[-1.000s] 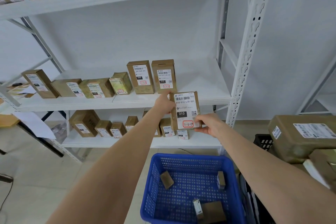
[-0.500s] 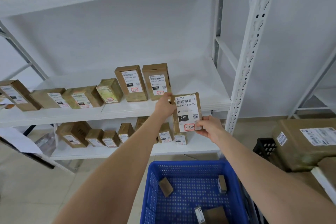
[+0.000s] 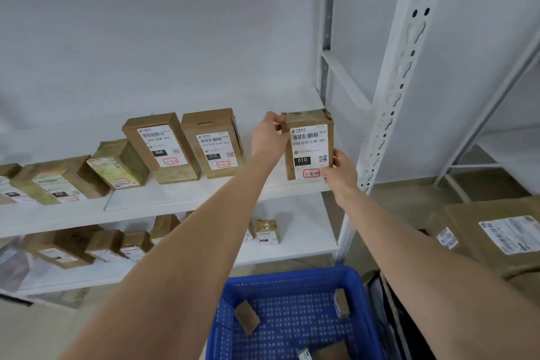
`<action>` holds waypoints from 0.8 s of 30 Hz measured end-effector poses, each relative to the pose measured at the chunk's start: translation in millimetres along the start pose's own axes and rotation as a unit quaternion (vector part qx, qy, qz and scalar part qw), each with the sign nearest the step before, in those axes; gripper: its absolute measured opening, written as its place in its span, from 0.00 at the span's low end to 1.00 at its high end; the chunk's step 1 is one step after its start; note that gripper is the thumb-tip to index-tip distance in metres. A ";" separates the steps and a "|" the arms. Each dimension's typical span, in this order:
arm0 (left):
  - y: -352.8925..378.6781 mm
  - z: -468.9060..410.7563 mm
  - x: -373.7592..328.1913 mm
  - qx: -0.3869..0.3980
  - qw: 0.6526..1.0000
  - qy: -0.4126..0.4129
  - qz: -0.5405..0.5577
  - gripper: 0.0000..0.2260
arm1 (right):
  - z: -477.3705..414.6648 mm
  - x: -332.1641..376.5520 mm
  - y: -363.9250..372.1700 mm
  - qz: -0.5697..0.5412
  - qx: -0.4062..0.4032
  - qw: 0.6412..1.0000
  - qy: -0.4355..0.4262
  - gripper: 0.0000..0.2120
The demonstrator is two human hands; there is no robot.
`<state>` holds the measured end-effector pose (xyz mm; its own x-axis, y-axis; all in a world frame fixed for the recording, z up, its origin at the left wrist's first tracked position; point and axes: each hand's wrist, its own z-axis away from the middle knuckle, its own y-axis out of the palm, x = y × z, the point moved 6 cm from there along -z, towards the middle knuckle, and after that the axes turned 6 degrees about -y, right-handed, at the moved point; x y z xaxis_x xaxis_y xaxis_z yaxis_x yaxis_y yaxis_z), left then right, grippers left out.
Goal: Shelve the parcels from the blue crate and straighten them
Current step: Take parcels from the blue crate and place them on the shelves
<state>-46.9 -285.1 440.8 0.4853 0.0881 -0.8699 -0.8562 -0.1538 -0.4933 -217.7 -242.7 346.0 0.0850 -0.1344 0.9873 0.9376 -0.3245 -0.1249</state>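
While some small brown parcels (image 3: 247,317) lie on the bottom of the blue perforated plastic crate (image 3: 292,275) nearest to the camera, both arms reach over it to the white metal shelf (image 3: 190,199). The left hand (image 3: 270,134) pinches the top left corner of the brown cardboard parcel with the white label (image 3: 309,149), and the right hand (image 3: 340,171) grasps its lower right corner. This parcel stands upright near the right end of the shelf, close to the front edge, apart from the upright brown boxes (image 3: 213,143) further left. I judge the risk is tipping: if both hands let go before the base sits flat, the narrow parcel can fall forward, down toward the crate.
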 end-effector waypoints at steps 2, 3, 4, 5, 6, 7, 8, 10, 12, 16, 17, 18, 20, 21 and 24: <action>12.5 -9.5 -1.1 -0.002 1.000 0.005 0.009 0.10 | -14.7 0.1 -2.4 0.024 -0.005 1.000 -0.015 0.25; 18.4 -13.8 -0.1 -0.006 1.000 0.008 0.014 0.10 | -22.0 -1.1 -2.8 0.037 -0.006 0.999 -0.019 0.25; 24.0 -16.8 1.2 -0.009 1.000 0.012 0.016 0.10 | -29.1 -3.8 -2.8 0.049 -0.007 0.999 -0.020 0.24; 29.6 -19.0 3.2 -0.011 1.000 0.014 0.016 0.09 | -36.4 -7.7 -2.7 0.059 -0.011 0.998 -0.021 0.24; 34.6 -21.1 5.8 -0.014 1.000 0.014 0.017 0.09 | -41.8 -12.0 -3.0 0.067 -0.016 0.997 -0.018 0.24; 38.9 -22.7 8.8 -0.016 1.000 0.013 0.020 0.09 | -46.8 -16.8 -2.8 0.072 -0.020 0.997 -0.017 0.24; 42.3 -23.7 11.6 -0.019 0.999 0.013 0.024 0.09 | -50.8 -20.9 -2.0 0.076 -0.022 0.997 -0.017 0.24; 47.4 -25.3 15.9 -0.025 0.999 0.014 0.026 0.09 | -56.1 -26.6 0.2 0.082 -0.022 0.996 -0.017 0.24; 50.3 -27.3 20.2 -0.031 0.999 0.010 0.028 0.10 | -60.1 -31.9 4.1 0.087 -0.021 0.996 -0.011 0.24; 52.6 -29.3 29.5 -0.034 0.999 -0.004 0.024 0.10 | -66.5 -42.3 12.5 0.109 -0.013 0.994 -0.008 0.26; 52.5 -29.1 31.4 -0.034 0.999 -0.006 0.022 0.10 | -67.3 -44.8 14.3 0.112 -0.010 0.994 -0.006 0.26; 52.2 -28.7 33.0 -0.034 0.999 -0.007 0.017 0.10 | -67.4 -47.2 15.8 0.111 -0.005 0.994 -0.002 0.26; 51.4 -27.6 35.5 -0.035 0.999 -0.007 0.005 0.11 | -66.4 -48.0 18.4 0.111 0.004 0.994 0.004 0.26; 50.8 -26.9 36.7 -0.035 0.999 -0.008 0.002 0.11 | -65.7 -47.2 19.8 0.117 0.011 0.993 0.005 0.25; 50.5 -25.0 38.8 -0.030 0.999 -0.013 -0.001 0.11 | -65.0 -44.9 23.4 0.133 0.040 0.990 0.012 0.24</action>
<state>-66.8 -314.0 382.1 0.4823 0.1133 -0.8686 -0.8423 -0.2122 -0.4954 -221.5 -305.1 292.3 0.3250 -0.2280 0.9178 0.9069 -0.2000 -0.3708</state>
